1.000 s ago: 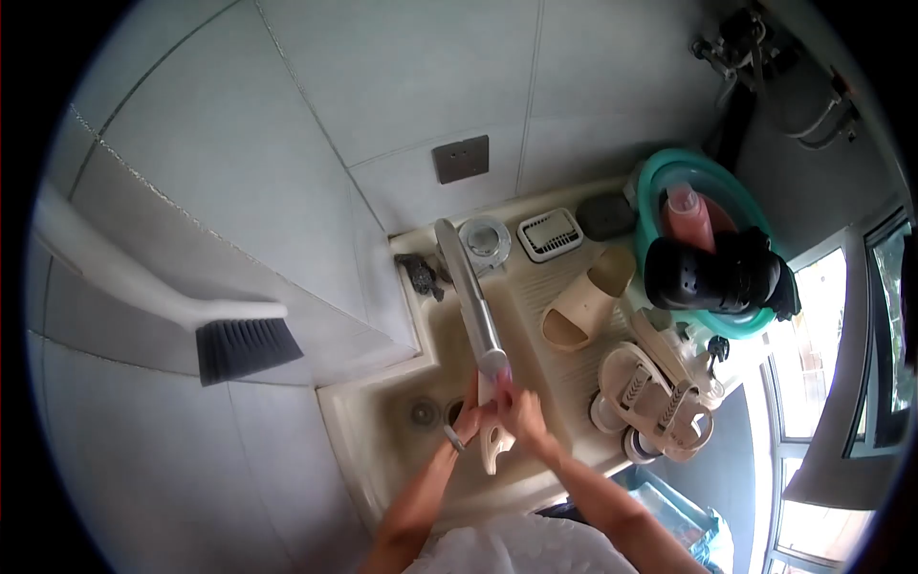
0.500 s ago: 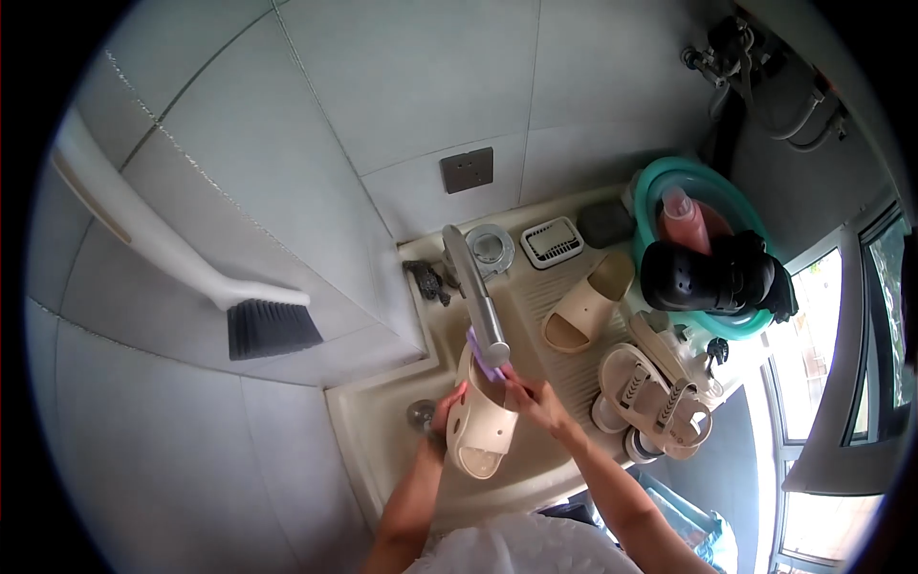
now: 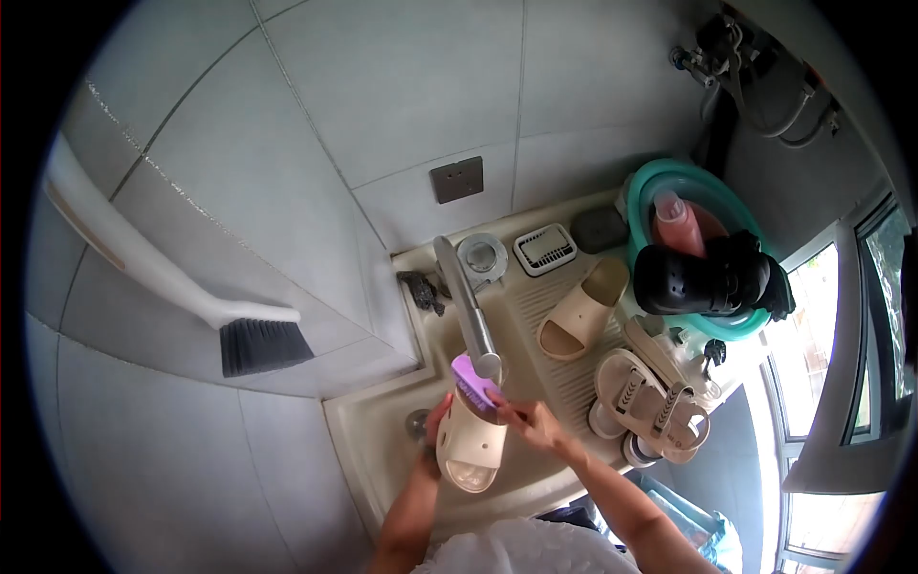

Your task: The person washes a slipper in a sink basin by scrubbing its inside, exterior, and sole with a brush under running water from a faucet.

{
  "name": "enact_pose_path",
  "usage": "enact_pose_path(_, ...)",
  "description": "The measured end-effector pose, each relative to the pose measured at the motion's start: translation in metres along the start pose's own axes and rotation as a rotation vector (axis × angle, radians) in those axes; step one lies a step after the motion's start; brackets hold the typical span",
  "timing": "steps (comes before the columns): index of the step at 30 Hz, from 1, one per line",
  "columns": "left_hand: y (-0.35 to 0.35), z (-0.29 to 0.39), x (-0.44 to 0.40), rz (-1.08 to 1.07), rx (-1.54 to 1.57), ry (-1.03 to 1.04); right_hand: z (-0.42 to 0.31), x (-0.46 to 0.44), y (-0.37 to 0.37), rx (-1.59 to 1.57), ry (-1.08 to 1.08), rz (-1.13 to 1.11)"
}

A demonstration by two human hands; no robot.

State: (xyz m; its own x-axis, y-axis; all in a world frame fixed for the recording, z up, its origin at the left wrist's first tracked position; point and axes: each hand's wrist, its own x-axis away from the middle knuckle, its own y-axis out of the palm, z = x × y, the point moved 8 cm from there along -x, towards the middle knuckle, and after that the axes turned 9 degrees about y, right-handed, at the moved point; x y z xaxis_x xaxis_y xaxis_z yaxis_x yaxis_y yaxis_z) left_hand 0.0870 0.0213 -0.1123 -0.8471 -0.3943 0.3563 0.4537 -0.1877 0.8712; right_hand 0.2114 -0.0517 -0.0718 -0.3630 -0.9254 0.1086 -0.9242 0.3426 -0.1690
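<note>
Over the sink (image 3: 367, 421), a cream slide sandal (image 3: 469, 440) is held with its open toe toward me. My left hand (image 3: 438, 419) grips its left side, the fingers partly hidden behind it. In my right hand (image 3: 537, 423) is a small purple scrub brush (image 3: 472, 379), bristles down at the heel end of the insole. Right above the brush is the end of the metal faucet (image 3: 467, 304). Another cream slide sandal (image 3: 581, 311) lies on the ribbed drainboard (image 3: 535, 304) to the right.
A turquoise basin (image 3: 643, 206) holds a pink bottle (image 3: 675, 226) and a black shoe (image 3: 681, 277). Strappy sandals (image 3: 643, 397) lie at the right edge. Behind are a soap dish (image 3: 545, 251) and a wall socket (image 3: 457, 180). A large white-handled brush (image 3: 263, 335) shows at left.
The purple brush has turned so that its back shows more, and it sits slightly further left. The held slide has shifted a little left and toward me.
</note>
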Motion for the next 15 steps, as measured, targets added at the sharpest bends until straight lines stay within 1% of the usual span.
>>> enact_pose_path(1, 0.002, -0.001, 0.000, -0.021, -0.038, 0.013, 0.006, -0.003, -0.002, 0.049, 0.041, -0.013)
enact_pose_path(2, 0.003, -0.005, -0.001, -0.022, -0.037, 0.004, 0.028, -0.017, -0.008, 0.083, 0.122, 0.023)
enact_pose_path(4, 0.033, -0.009, -0.001, -0.095, 0.102, -0.013, 0.002, -0.025, -0.014, 0.062, 0.169, 0.033)
enact_pose_path(5, 0.042, -0.008, 0.000, -0.128, 0.171, -0.017, -0.004, -0.024, -0.014, 0.107, 0.222, 0.041)
enact_pose_path(6, 0.035, -0.007, -0.001, -0.127, 0.169, -0.015, -0.017, -0.016, -0.013, 0.063, 0.295, 0.036)
enact_pose_path(7, 0.017, -0.005, -0.005, -0.104, 0.108, -0.010, -0.025, -0.012, -0.010, 0.020, 0.363, 0.029)
enact_pose_path(9, -0.030, -0.006, -0.013, -0.057, -0.007, 0.002, -0.006, -0.015, -0.001, -0.050, 0.032, 0.070)
enact_pose_path(10, -0.031, -0.003, -0.013, -0.030, -0.062, 0.004, 0.004, -0.018, -0.003, -0.078, 0.046, 0.056)
enact_pose_path(11, -0.036, -0.008, -0.012, 0.048, -0.122, -0.020, 0.014, -0.018, -0.004, -0.105, 0.062, 0.044)
enact_pose_path(12, -0.021, -0.008, -0.007, 0.125, -0.180, -0.049, 0.015, -0.027, -0.015, -0.028, 0.265, 0.071)
enact_pose_path(13, -0.033, -0.012, -0.017, -0.011, -0.221, -0.009, 0.030, -0.034, -0.021, 0.024, 0.265, 0.122)
enact_pose_path(14, -0.057, -0.016, -0.025, 0.039, -0.426, 0.039, 0.043, -0.042, -0.027, 0.076, 0.267, 0.173)
enact_pose_path(15, -0.048, -0.012, -0.028, 0.093, -0.629, 0.089, 0.041, -0.039, -0.028, 0.040, 0.265, 0.213)
